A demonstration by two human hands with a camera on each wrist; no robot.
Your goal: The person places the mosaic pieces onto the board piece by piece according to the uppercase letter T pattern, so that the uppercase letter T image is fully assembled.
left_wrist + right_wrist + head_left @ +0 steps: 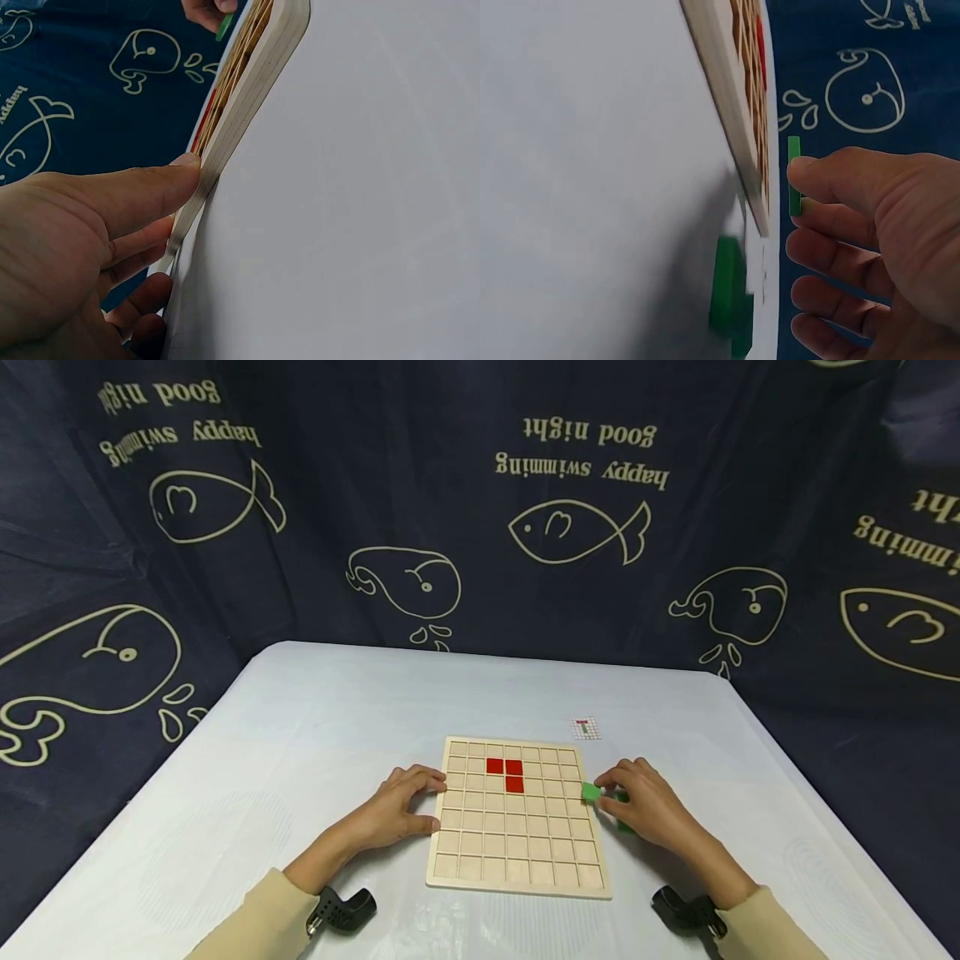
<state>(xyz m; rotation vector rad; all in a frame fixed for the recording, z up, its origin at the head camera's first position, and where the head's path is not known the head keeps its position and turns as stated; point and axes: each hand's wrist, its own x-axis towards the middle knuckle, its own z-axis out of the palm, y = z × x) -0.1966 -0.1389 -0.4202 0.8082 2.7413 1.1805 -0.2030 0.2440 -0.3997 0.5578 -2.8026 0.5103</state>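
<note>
A wooden grid board (517,845) lies on the table, with three red square tiles (513,784) set in its upper cells. My left hand (392,808) rests at the board's left edge, its thumb and fingertips touching the rim, as the left wrist view also shows. Between thumb and forefinger, my right hand (647,802) pinches a green square tile (794,176), raised near the board's right edge. On the table below that hand are more green tiles (726,285), mostly covered by the hand in the head view.
Beyond the board's upper right corner lies a small pattern card (585,728) with a red and green figure on a grid. The white table (360,693) ends at a dark curtain (480,602) printed with fish and whales.
</note>
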